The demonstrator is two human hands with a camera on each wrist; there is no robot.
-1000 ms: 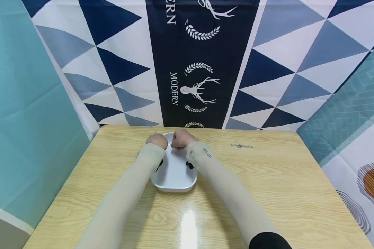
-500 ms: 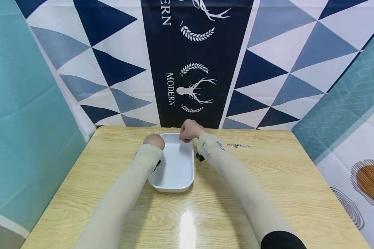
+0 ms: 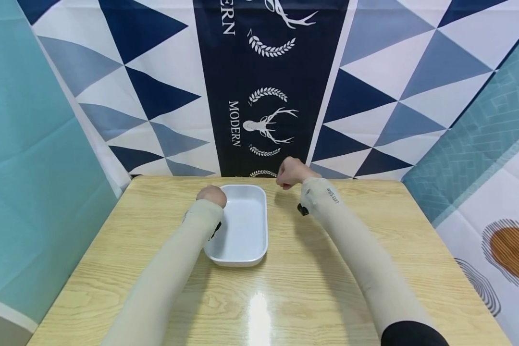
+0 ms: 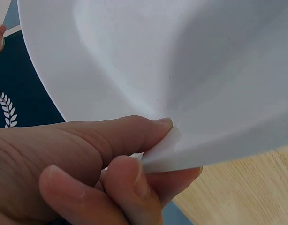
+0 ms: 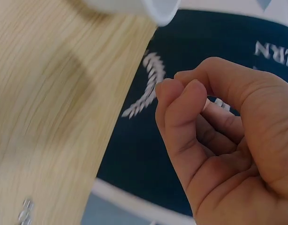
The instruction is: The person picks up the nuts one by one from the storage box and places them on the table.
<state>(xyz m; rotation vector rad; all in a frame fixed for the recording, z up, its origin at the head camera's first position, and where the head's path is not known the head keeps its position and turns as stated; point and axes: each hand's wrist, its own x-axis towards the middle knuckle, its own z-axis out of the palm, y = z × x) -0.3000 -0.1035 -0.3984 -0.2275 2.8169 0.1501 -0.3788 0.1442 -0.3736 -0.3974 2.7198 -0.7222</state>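
Note:
My left hand [image 3: 213, 196] pinches the far left corner of a white rectangular tray [image 3: 244, 226]. In the left wrist view its thumb [image 4: 134, 131] presses the inner face and a finger lies under the rim. To the right of the tray, apart from it, my right hand [image 3: 291, 172] is raised over the table's far edge. The right wrist view shows its fingers curled, their tips close to the thumb, with nothing visible between them. Part of a silvery chain [image 5: 26, 213] lies on the table; the right sleeve hides it in the head view.
A light wooden table [image 3: 350, 269] carries everything. Its far edge meets a patterned cloth [image 3: 259, 72] of dark blue, white and grey. A teal cloth [image 3: 43, 144] hangs at the left, and other cloths line the right.
My right hand has come out of the tray and moved right, past its far right corner. The left hand keeps its hold on the tray's corner. The chain has become hidden behind the sleeve.

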